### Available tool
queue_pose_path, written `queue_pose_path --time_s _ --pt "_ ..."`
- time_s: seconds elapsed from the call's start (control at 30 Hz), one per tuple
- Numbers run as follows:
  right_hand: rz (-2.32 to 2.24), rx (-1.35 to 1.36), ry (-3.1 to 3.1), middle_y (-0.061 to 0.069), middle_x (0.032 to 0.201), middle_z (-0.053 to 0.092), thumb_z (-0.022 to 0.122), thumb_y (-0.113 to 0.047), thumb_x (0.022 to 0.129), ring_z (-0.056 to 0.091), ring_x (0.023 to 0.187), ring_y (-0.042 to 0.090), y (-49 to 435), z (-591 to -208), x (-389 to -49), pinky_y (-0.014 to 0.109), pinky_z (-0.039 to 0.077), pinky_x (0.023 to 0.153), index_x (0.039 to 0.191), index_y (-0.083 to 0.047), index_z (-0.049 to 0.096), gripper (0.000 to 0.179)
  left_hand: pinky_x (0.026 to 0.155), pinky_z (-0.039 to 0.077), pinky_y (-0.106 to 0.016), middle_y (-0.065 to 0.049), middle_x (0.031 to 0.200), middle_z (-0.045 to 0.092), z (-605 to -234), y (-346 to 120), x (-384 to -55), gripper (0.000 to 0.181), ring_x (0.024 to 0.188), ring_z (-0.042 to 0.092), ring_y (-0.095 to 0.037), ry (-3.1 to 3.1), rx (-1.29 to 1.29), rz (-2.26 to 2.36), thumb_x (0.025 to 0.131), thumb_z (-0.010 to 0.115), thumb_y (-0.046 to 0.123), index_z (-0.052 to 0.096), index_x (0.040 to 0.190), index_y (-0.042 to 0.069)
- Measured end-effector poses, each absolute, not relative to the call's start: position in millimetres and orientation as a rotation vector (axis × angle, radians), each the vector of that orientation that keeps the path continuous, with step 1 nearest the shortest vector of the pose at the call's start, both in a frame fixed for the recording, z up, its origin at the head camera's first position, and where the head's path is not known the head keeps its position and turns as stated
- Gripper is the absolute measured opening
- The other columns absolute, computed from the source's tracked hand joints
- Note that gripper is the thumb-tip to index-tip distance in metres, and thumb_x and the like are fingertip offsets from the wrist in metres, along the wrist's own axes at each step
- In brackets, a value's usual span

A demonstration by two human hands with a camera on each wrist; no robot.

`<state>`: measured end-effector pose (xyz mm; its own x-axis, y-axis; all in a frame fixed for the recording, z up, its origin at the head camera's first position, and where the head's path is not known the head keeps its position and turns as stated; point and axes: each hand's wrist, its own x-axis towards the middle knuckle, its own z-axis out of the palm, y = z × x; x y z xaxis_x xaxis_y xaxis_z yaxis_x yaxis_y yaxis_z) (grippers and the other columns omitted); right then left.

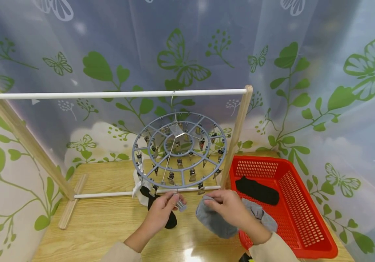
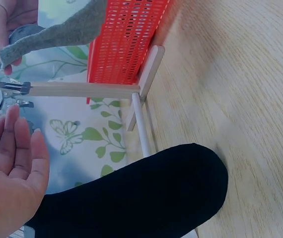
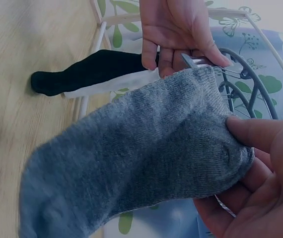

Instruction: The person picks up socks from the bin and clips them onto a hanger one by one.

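Observation:
A round grey clip hanger (image 1: 183, 178) with several metal clips hangs from a white rod. At its front edge my left hand (image 1: 161, 211) pinches a clip (image 1: 181, 207) between thumb and fingers. To the right, my right hand (image 1: 231, 208) holds a grey sock (image 1: 215, 221) near its cuff, toe pointing down toward the table. In the right wrist view the cuff of this sock (image 3: 131, 144) reaches right up to the clip in the left hand. A black sock (image 2: 146, 193) hangs just beside the left hand, and a white sock (image 1: 138, 187) hangs behind it.
A red basket (image 1: 305, 209) stands at the right, with a black sock (image 1: 257, 191) and more grey fabric (image 1: 266, 218) in it. The rack's wooden posts (image 1: 240, 127) flank the hanger, above a wooden table (image 1: 105, 222). A printed curtain (image 1: 115, 43) closes off the back.

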<state>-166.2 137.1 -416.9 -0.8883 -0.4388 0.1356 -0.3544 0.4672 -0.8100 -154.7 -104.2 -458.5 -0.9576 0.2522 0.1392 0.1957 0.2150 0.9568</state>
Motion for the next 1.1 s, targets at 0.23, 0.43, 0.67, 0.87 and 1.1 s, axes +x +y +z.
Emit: queue_pose_path --time_s 0.23,0.43,0.67,0.87,1.1 --pt "-1.42 -0.692 2.586 0.01 0.102 0.071 0.068 -0.021 0.092 0.064 0.08 0.01 133 -419 -166 0.022 0.051 0.061 0.107 -0.004 0.074 0.023 0.077 0.056 -0.028 -0.01 0.101 0.07 -460 -105 -155 0.031 0.09 0.066 -0.016 2.458 0.433 1.853 0.105 0.045 0.024 0.065 0.109 0.002" --pt "-1.427 -0.684 2.602 0.011 0.103 0.072 0.068 -0.022 0.092 0.068 0.087 0.017 127 -422 -165 0.023 0.054 0.067 0.107 -0.004 0.074 0.024 0.08 0.056 -0.035 -0.008 0.1 0.072 -456 -103 -152 0.028 0.093 0.067 -0.02 2.513 0.444 1.842 0.104 0.047 0.023 0.069 0.105 0.005" --pt "-1.444 -0.726 2.609 0.009 0.097 0.072 0.069 -0.018 0.091 0.064 0.077 0.005 122 -427 -164 0.021 0.051 0.062 0.102 -0.004 0.074 0.018 0.079 0.054 -0.028 0.001 0.095 0.073 -457 -104 -154 0.025 0.092 0.068 -0.015 2.602 0.535 1.76 0.102 0.053 0.025 0.073 0.101 0.01" --pt "-1.461 -0.718 2.563 0.007 0.089 0.073 0.071 -0.013 0.09 0.057 0.064 0.0 117 -428 -163 0.019 0.046 0.054 0.097 -0.002 0.072 0.013 0.073 0.055 -0.027 0.0 0.094 0.073 -454 -104 -154 0.026 0.086 0.068 -0.013 2.619 0.67 1.702 0.102 0.053 0.025 0.073 0.101 0.009" --pt "-1.476 -0.61 2.447 0.004 0.063 0.063 0.071 -0.012 0.09 0.029 0.045 0.001 112 -428 -160 0.019 0.03 0.045 0.093 -0.004 0.063 0.012 0.07 0.055 -0.026 -0.001 0.092 0.074 -452 -103 -154 0.024 0.082 0.067 -0.01 2.69 0.753 1.661 0.102 0.053 0.02 0.074 0.097 0.011"
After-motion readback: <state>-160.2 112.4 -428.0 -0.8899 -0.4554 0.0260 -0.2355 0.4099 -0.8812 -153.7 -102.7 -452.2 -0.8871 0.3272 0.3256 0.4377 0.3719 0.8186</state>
